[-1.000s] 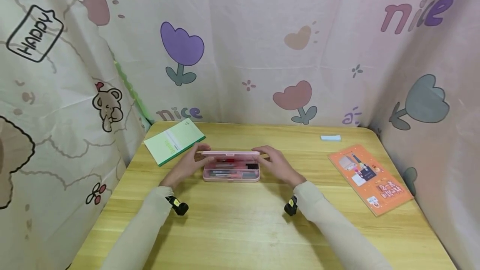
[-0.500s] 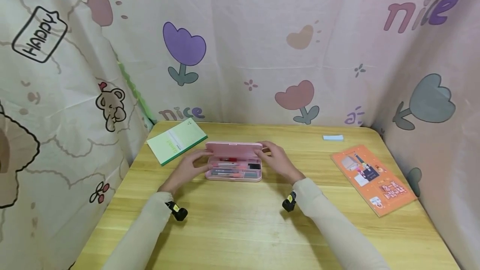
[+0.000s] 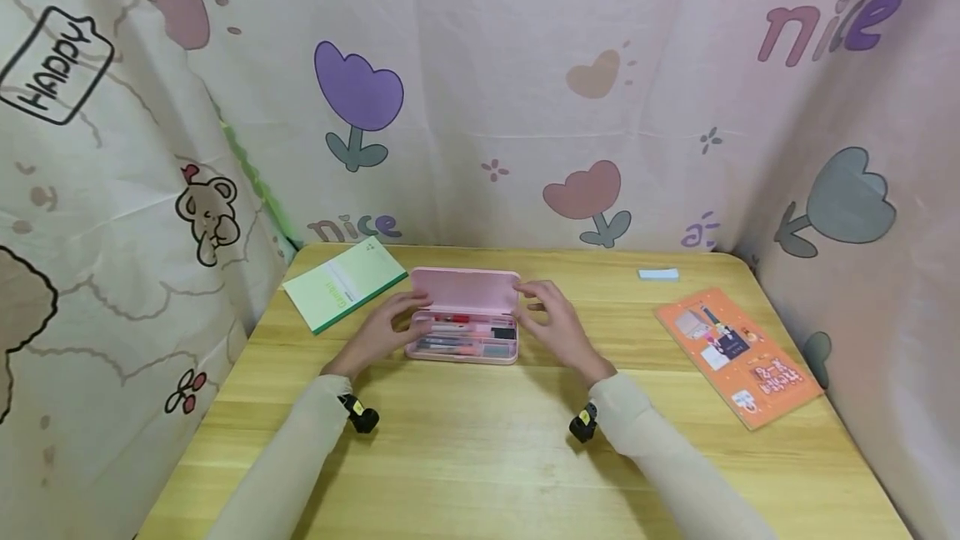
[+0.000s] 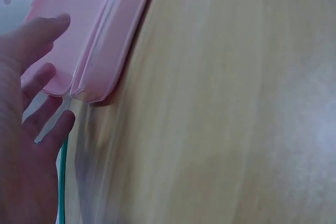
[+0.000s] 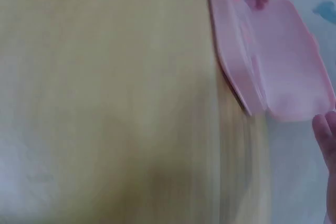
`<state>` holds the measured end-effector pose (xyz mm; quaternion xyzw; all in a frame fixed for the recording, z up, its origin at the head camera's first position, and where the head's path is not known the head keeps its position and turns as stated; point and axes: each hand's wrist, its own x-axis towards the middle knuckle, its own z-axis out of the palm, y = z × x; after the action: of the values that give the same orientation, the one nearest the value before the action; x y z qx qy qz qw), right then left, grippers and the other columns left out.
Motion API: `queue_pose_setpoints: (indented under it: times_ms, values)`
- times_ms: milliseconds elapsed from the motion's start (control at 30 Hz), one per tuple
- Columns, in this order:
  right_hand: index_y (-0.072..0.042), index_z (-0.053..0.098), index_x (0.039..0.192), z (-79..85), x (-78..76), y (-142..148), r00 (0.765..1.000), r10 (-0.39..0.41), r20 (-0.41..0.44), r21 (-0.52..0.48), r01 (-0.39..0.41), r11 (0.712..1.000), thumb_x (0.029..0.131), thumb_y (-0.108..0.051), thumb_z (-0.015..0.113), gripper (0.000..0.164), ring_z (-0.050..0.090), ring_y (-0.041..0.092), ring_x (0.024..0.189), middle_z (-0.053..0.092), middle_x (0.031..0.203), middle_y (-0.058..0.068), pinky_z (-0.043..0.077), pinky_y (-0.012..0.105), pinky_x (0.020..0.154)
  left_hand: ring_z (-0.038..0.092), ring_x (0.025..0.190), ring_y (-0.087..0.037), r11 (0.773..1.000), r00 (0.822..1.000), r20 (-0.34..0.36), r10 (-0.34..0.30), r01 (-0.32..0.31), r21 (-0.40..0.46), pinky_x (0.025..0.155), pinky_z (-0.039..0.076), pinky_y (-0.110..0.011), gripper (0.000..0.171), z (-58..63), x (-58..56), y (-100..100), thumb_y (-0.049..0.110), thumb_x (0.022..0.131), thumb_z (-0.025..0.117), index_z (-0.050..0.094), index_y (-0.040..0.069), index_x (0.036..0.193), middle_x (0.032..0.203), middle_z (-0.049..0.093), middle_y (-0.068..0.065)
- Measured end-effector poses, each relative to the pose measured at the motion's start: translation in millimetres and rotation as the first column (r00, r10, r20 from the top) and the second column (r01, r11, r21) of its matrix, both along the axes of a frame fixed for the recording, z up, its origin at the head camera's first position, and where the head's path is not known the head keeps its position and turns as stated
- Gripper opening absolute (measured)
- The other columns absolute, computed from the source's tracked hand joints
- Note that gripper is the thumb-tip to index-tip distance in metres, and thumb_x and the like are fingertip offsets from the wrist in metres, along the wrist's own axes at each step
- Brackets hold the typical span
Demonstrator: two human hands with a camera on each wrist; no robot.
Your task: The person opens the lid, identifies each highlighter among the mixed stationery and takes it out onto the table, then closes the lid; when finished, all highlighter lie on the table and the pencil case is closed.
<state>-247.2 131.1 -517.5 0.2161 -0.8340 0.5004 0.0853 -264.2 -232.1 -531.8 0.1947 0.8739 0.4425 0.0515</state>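
A pink pencil case (image 3: 461, 359) stands on the table with its lid (image 3: 465, 290) raised and leaning back. Inside lie several pens (image 3: 453, 347), a red item near the hinge and a dark block (image 3: 503, 333) at the right. At the case's left end is my left hand (image 3: 382, 332), fingers spread and loosely bent, its thumb overlapping the case in the head view. My right hand (image 3: 558, 327) is at the other end, with fingertips right at the lid's edge. The right wrist view shows those fingertips (image 5: 321, 129) by the lid's corner.
A green notebook (image 3: 345, 283) lies behind the left hand, close to the case. To the right are an orange booklet (image 3: 738, 357) and a small white-blue block (image 3: 658, 274). Printed curtains (image 3: 480, 107) hang around the back and sides of the wooden table (image 3: 480, 457).
The lid has swung up and back from nearly level, showing its inner face and the contents. Both hands have stayed at the case's ends, the right one following the lid's edge.
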Motion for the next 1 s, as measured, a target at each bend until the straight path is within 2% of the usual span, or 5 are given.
queue_pose_setpoints:
  times_ms: [133,267,400,633,1000]
  values:
    - [-0.007,0.066,0.146,-1.2,4.0,-17,0.996,0.088,-0.017,0.17,-0.084,0.982,0.103,-0.016,0.078,0.046,0.067,0.036,0.127,0.066,0.14,0.013,0.06,0.052,0.109,0.032,0.163,-0.043,0.999,0.999,-0.033,-0.024,0.022,-0.039,0.13,0.024,-0.072,0.063,-0.5,1.1,-3,0.034,0.099,0.083,0.062,0.019,0.156,0.175,0.039,-0.007]
    - [-0.007,0.069,0.142,-4.6,2.5,-35,0.986,0.158,-0.045,0.344,-0.133,0.93,0.105,-0.026,0.075,0.041,0.066,0.03,0.128,0.07,0.137,0.01,0.056,0.051,0.112,0.032,0.162,-0.042,0.995,0.999,-0.028,-0.035,0.032,-0.091,0.13,0.025,-0.073,0.067,0.1,3.4,-4,0.04,0.097,0.084,0.061,0.02,0.157,0.175,0.038,-0.009]
    - [-0.004,0.074,0.132,-5.5,0.0,-48,0.976,0.206,-0.066,0.443,-0.156,0.883,0.107,-0.023,0.073,0.032,0.07,0.028,0.116,0.075,0.125,0.011,0.06,0.048,0.104,0.03,0.163,-0.039,0.99,0.999,0.016,-0.04,0.042,-0.134,0.131,0.024,-0.072,0.074,-0.8,7.1,-5,0.05,0.093,0.085,0.059,0.026,0.158,0.176,0.037,-0.006]
    - [-0.003,0.078,0.125,-4.1,-4.2,-57,0.978,0.207,-0.041,0.481,-0.162,0.861,0.104,-0.014,0.075,0.024,0.069,0.023,0.1,0.077,0.111,0.009,0.061,0.043,0.092,0.025,0.166,-0.041,0.974,0.994,0.023,-0.106,0.109,-0.2,0.128,0.026,-0.076,0.083,-3.0,8.9,-4,0.057,0.088,0.088,0.057,0.028,0.16,0.179,0.032,-0.005]
    - [-0.006,0.08,0.113,-1.7,-8.5,-73,0.991,0.134,0.015,0.489,-0.124,0.864,0.104,-0.015,0.076,0.014,0.07,0.023,0.097,0.08,0.102,0.007,0.061,0.042,0.093,0.022,0.168,-0.037,0.966,0.993,0.053,-0.105,0.114,-0.231,0.13,0.026,-0.073,0.089,-3.8,8.3,-9,0.063,0.086,0.087,0.054,0.031,0.162,0.18,0.029,0.002]
